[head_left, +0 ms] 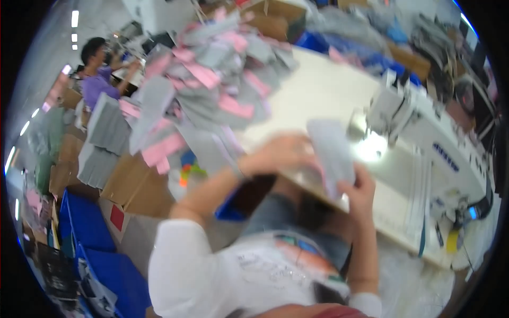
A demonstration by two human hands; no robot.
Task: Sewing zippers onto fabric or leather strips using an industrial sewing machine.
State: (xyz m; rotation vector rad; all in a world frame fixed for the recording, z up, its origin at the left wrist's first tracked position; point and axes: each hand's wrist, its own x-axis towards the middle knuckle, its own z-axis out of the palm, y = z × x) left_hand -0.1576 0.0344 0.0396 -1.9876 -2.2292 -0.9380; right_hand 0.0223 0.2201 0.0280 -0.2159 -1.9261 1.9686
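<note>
Right hand (359, 192): fingers closed around the lower end of a pale grey fabric piece (331, 153), held upright at the near edge of the white table (318, 90). Left hand (281, 153): blurred, lying curled just left of the piece and touching its side; cannot tell whether it pinches it.

Judgement on handling: the piece looks light, thin and limp, not fragile; likely to droop if held by one end, so best pinched at an edge or corner with the second hand supporting.

Just right: white sewing machine (424, 138), lamp lit at the needle. Left on the table: heap of grey and pink fabric pieces (212, 74). Below it, cardboard box (135, 185) and blue bins (101, 249); contents not visible. Far left, another person in purple (95, 79).
</note>
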